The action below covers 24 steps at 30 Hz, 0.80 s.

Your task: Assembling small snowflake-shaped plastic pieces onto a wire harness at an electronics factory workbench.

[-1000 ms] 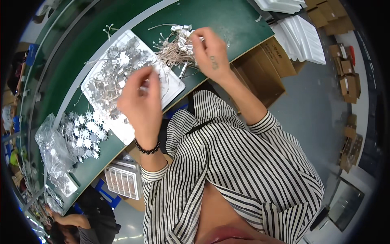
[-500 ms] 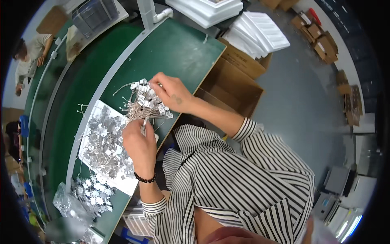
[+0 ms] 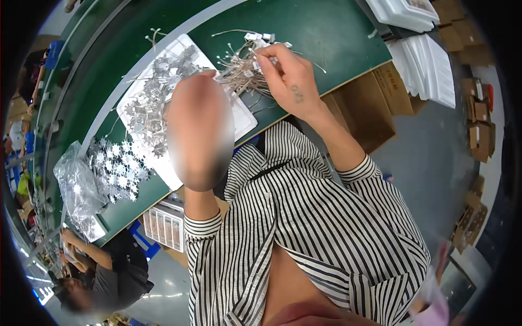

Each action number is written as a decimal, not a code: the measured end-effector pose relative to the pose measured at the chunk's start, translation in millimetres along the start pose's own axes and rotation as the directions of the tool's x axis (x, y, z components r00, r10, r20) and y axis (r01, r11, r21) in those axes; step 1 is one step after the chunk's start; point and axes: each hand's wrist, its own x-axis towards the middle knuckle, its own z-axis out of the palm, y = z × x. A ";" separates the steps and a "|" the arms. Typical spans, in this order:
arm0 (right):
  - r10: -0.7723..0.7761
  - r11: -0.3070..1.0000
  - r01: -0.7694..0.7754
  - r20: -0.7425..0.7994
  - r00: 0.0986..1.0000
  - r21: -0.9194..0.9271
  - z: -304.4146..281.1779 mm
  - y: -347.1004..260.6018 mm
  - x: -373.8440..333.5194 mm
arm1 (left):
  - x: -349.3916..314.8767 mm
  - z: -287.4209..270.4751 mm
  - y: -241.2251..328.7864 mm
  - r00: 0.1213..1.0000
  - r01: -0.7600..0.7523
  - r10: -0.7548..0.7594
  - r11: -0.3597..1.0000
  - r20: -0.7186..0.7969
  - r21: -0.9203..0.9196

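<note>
Green worktable (image 3: 337, 51): carries everything in reach; open surface beyond the wires gives room to draw a lead out straight.

White tray (image 3: 246, 118): lies at a slant across the near part of the table. Bears a tangle of silver pieces and wires (image 3: 147, 114), with some strands trailing over the far rim. Advice: keep sleeves and wrists off these strands, which look likely to snag.

Clear plastic bag (image 3: 76, 179): crumpled, left of the tray. Beside it, a pile of silver snowflake shapes (image 3: 119, 168), loose and overlapping; best lifted singly by an edge, as thin points probably bend.

Wire bundle (image 3: 244, 76): on the table just right of the tray, beneath the right hand's fingertips. Leads cross one another; a slow pull along one lead should disturb its neighbours least.

Left hand (image 3: 198, 114): over the tray, blurred. Cannot tell how far the fingers are open, or whether they hold anything.

Right hand (image 3: 291, 76): at the bundle, thumb and forefinger brought close together in a pinch pose. Whether a piece sits between them, cannot tell.

White tags (image 3: 253, 37): small, on the leads. Judgement: gripping at the tag, rather than the bare wire, gives firmer purchase and spares the joint.
</note>
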 end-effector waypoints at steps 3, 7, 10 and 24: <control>0.119 0.983 -0.144 -0.207 0.971 -0.112 -27.2 18.1 -5.1 | 15.0 22.8 -1.6 0.967 -0.255 0.246 0.947 0.068 0.197; 0.238 0.962 -0.273 -0.488 0.840 -0.001 -54.2 52.4 -13.2 | 20.3 -1.9 -7.7 0.975 -0.164 0.077 0.882 0.207 0.441; 0.278 0.961 -0.251 -0.452 0.848 0.119 -53.1 45.2 -30.7 | 33.2 4.9 -5.5 0.960 -0.198 0.024 0.762 0.278 0.617; -0.335 0.937 0.310 0.166 0.927 0.160 31.7 24.9 4.1 | 35.7 4.3 2.3 0.991 -0.061 0.022 0.951 0.129 0.303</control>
